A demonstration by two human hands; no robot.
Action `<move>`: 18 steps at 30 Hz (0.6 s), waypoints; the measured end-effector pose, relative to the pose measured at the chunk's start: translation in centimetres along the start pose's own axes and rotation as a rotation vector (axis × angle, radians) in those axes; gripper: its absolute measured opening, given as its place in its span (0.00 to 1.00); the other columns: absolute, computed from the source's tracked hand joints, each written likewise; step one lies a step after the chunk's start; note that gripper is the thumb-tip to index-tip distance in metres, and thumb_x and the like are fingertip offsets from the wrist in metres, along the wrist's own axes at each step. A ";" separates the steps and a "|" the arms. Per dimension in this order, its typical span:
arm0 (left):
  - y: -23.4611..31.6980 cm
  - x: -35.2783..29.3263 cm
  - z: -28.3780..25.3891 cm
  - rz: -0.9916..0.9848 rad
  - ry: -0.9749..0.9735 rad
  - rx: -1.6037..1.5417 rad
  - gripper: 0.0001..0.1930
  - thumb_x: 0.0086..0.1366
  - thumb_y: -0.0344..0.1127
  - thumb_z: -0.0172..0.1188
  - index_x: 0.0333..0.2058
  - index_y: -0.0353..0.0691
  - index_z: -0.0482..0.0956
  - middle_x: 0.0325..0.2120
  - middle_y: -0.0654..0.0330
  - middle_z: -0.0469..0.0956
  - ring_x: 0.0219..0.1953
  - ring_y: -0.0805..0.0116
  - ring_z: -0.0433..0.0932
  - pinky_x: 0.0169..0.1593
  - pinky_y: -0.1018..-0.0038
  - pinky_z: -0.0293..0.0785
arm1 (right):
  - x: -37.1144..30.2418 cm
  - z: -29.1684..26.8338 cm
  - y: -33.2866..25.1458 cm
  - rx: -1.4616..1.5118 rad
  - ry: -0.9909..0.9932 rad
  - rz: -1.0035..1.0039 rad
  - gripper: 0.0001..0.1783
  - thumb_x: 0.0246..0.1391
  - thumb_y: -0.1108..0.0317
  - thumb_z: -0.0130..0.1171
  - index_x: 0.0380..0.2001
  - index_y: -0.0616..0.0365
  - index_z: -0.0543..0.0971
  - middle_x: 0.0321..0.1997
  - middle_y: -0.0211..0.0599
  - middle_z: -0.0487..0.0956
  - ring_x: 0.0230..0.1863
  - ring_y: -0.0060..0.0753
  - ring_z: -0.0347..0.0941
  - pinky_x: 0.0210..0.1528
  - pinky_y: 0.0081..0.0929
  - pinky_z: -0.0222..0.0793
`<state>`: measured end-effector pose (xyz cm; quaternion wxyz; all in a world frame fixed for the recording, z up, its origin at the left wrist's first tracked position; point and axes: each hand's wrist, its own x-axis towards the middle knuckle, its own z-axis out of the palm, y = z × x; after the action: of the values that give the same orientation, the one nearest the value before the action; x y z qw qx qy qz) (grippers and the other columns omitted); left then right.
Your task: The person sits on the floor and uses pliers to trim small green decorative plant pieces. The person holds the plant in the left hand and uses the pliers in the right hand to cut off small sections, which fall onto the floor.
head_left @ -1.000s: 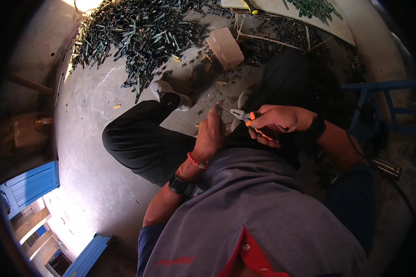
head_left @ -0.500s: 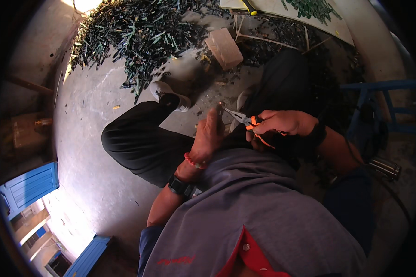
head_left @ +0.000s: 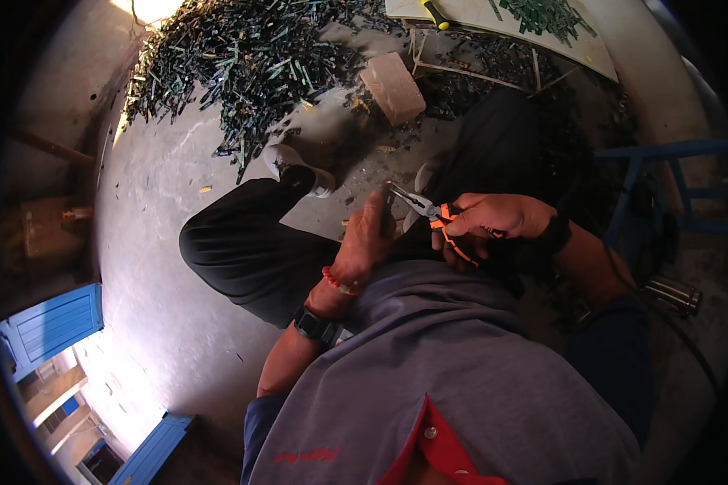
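Observation:
My right hand (head_left: 493, 218) grips a pair of pliers (head_left: 429, 214) with orange and black handles, jaws pointing up and left. My left hand (head_left: 368, 238) is raised beside the plier jaws, fingers together and pinching a small dark piece (head_left: 388, 198) at the jaw tips. Both hands hover above my lap, over my dark trousers (head_left: 251, 250). A red string bracelet and a black wristwatch sit on my left wrist, and a black band wraps my right wrist. Whether the jaws bite the piece is too small to tell.
A big heap of dark green sticks (head_left: 243, 56) covers the concrete floor ahead. A pale brick (head_left: 392, 87) lies near it. A board (head_left: 501, 20) with more green pieces and a yellow-handled tool is at the top. A blue stool frame (head_left: 663, 174) stands right.
Both hands have shifted slightly up and left together, with the pliers still in my right hand and my left fingers kept at the jaw tips.

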<state>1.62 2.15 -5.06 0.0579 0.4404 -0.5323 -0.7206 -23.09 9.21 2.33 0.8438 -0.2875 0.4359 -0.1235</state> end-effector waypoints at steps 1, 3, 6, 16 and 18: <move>-0.2 -0.1 0.1 0.077 0.009 0.059 0.12 0.72 0.40 0.46 0.33 0.37 0.66 0.16 0.61 0.64 0.18 0.69 0.60 0.23 0.72 0.61 | 0.0 0.0 0.0 -0.006 0.000 0.003 0.19 0.60 0.57 0.51 0.43 0.63 0.77 0.34 0.44 0.83 0.31 0.31 0.81 0.24 0.20 0.68; 0.1 -0.2 0.4 0.098 0.016 0.077 0.15 0.73 0.42 0.45 0.31 0.36 0.66 0.15 0.61 0.63 0.18 0.70 0.59 0.24 0.71 0.61 | -0.1 -0.1 -0.1 -0.013 0.001 0.011 0.19 0.60 0.57 0.51 0.42 0.63 0.77 0.33 0.43 0.83 0.30 0.31 0.80 0.23 0.19 0.67; 1.6 -0.6 0.7 -0.049 0.003 -0.059 0.14 0.73 0.41 0.45 0.32 0.36 0.66 0.16 0.62 0.64 0.19 0.71 0.59 0.24 0.71 0.61 | -0.3 -0.2 -0.2 -0.012 -0.001 0.024 0.19 0.60 0.57 0.51 0.41 0.63 0.77 0.32 0.41 0.83 0.29 0.30 0.80 0.23 0.19 0.66; 0.5 -0.2 0.9 0.195 0.072 0.117 0.32 0.74 0.56 0.35 0.19 0.35 0.66 0.13 0.63 0.63 0.18 0.72 0.61 0.24 0.69 0.60 | 0.2 -0.6 0.3 0.004 -0.023 0.011 0.19 0.60 0.56 0.52 0.41 0.64 0.78 0.31 0.40 0.83 0.28 0.29 0.80 0.22 0.19 0.65; 0.6 -0.2 0.8 0.131 0.070 0.055 0.34 0.73 0.59 0.34 0.17 0.36 0.65 0.12 0.63 0.63 0.18 0.72 0.62 0.24 0.70 0.60 | 0.1 -0.4 0.2 0.013 -0.015 0.017 0.20 0.60 0.56 0.52 0.41 0.64 0.77 0.31 0.40 0.83 0.28 0.29 0.80 0.22 0.19 0.65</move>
<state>0.92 2.59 -4.37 0.1115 0.4311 -0.5775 -0.6843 -23.39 9.15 1.94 0.8498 -0.2794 0.4314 -0.1169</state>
